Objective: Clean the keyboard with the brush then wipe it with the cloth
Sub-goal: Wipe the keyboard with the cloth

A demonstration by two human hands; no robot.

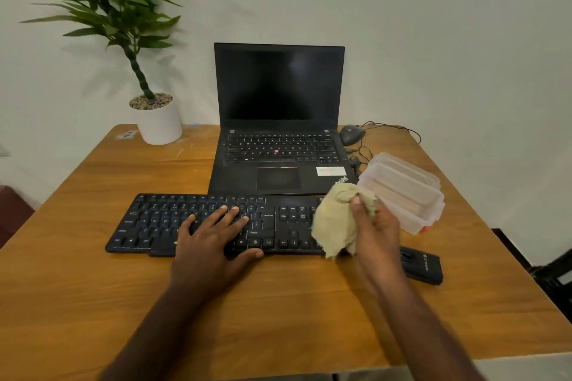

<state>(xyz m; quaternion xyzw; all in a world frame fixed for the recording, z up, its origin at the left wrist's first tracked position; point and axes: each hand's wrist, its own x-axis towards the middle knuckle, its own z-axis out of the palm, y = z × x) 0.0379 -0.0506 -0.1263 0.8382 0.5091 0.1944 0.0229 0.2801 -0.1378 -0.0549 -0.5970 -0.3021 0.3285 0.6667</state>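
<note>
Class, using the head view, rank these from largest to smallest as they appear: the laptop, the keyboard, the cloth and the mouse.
1. Laptop
2. Keyboard, nearer the camera, so the gap is unsure
3. Cloth, bunched in the right hand
4. Mouse, farthest away

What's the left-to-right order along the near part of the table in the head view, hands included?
Keyboard → left hand resting flat on its keys → cloth → right hand gripping the cloth → black device at the right. The clear containers overlap the right hand's span, so I leave them out.
</note>
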